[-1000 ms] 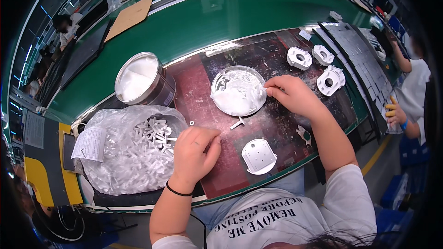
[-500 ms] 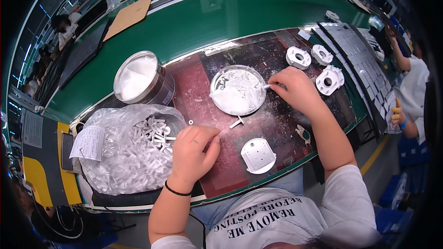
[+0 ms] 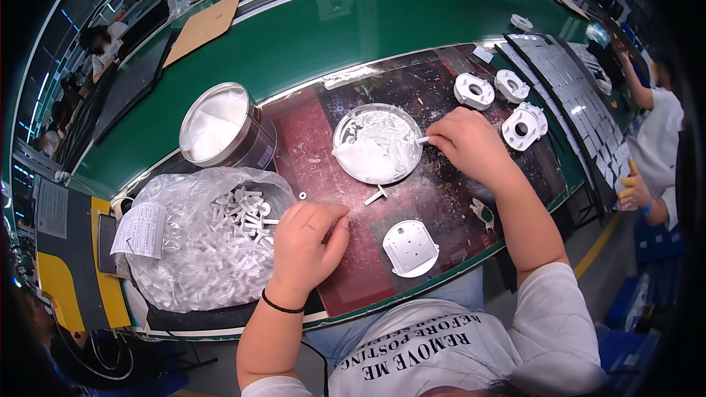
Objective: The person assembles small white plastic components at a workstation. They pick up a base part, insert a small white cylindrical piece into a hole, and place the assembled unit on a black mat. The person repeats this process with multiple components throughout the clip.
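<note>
My right hand is closed in a pinch on a small white pin, whose end meets the right rim of a round clear dish. White grease lies smeared and heaped in that dish. Just below it, a white pin with a disc head rests on the worn red-and-black board. My left hand is curled beside a clear plastic bag full of white pins; whatever its fingers may hold is hidden. Between my hands, nearer me, sits a flat white plate with holes.
An open tub of white paste leans behind the bag. White ring-shaped housings stand at the back right, beside stacked grey sheets. A small white washer lies near my left hand. At the right edge is another person's hand.
My hands keep almost the same pose, with the pin still at the dish's rim. The picture has shifted very slightly. At the right, the other person's lower hand has moved a little.
</note>
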`<action>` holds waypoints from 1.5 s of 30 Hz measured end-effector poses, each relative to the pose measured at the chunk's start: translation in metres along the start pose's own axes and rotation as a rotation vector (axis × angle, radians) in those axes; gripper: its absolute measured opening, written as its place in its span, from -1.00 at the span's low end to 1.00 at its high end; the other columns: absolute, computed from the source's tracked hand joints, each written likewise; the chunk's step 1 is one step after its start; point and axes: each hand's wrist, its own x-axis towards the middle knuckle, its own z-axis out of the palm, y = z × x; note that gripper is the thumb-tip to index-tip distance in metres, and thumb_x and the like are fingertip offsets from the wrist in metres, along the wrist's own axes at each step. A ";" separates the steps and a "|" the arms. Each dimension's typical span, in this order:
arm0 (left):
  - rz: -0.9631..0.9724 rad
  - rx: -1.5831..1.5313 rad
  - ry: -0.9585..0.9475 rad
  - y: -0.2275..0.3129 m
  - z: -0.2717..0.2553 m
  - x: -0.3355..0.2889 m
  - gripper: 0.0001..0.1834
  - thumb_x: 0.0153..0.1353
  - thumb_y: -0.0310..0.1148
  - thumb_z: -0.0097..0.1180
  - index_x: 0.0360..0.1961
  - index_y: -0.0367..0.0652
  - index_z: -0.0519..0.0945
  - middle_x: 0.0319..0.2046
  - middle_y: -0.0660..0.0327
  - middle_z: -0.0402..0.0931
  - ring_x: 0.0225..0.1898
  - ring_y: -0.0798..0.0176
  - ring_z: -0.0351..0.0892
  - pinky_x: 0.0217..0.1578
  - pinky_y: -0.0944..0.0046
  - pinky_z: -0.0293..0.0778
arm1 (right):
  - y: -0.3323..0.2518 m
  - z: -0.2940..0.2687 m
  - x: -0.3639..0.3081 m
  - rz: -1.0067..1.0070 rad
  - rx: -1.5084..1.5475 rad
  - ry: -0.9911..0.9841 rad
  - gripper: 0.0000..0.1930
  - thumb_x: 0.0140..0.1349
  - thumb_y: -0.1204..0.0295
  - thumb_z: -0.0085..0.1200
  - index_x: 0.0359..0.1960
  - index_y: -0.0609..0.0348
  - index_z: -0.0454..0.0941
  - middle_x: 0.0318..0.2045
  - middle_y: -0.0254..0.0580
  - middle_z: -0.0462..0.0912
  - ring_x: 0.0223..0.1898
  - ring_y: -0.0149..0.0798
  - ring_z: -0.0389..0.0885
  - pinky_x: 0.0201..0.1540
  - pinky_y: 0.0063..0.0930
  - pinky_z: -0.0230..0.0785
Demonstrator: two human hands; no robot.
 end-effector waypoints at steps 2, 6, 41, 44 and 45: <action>0.001 -0.002 0.001 0.000 0.000 0.000 -0.87 -0.07 -0.54 0.18 -0.41 -0.18 0.58 -0.47 0.19 0.55 -0.41 0.12 0.52 -0.35 0.20 0.40 | -0.001 -0.001 0.000 -0.005 -0.004 -0.008 -0.90 0.05 0.40 0.17 -0.41 0.12 0.61 -0.41 -0.22 0.59 -0.25 -0.14 0.53 -0.13 -0.27 0.37; 0.007 0.002 0.005 -0.001 0.000 0.000 -0.87 -0.07 -0.53 0.18 -0.41 -0.18 0.58 -0.47 0.19 0.55 -0.41 0.12 0.52 -0.35 0.20 0.40 | -0.001 -0.001 -0.001 -0.017 -0.004 -0.012 -0.90 0.04 0.40 0.17 -0.41 0.11 0.61 -0.41 -0.25 0.59 -0.23 -0.17 0.53 -0.13 -0.29 0.37; 0.130 -0.093 -0.080 0.004 -0.003 -0.001 -0.88 -0.07 -0.50 0.20 -0.42 -0.15 0.59 -0.51 0.20 0.52 -0.48 0.13 0.47 -0.42 0.22 0.38 | -0.015 -0.004 -0.007 0.095 1.177 -0.547 -0.80 0.15 0.53 0.16 -0.18 0.27 0.55 -0.29 -0.34 0.62 -0.23 -0.53 0.52 -0.14 -0.62 0.36; 0.138 -0.089 -0.091 0.001 -0.004 -0.001 -0.88 -0.07 -0.50 0.21 -0.43 -0.15 0.59 -0.52 0.20 0.51 -0.48 0.13 0.46 -0.43 0.22 0.37 | -0.018 -0.003 -0.010 0.069 1.247 -0.663 -0.83 0.15 0.53 0.16 -0.21 0.26 0.57 -0.31 -0.36 0.61 -0.24 -0.54 0.51 -0.15 -0.61 0.36; 0.137 -0.088 -0.094 0.001 -0.005 0.000 -0.88 -0.07 -0.49 0.21 -0.43 -0.14 0.59 -0.52 0.20 0.51 -0.49 0.13 0.46 -0.44 0.21 0.37 | -0.020 -0.001 -0.011 0.019 1.255 -0.638 -0.85 0.12 0.52 0.19 -0.26 0.25 0.60 -0.32 -0.33 0.62 -0.24 -0.49 0.53 -0.16 -0.57 0.36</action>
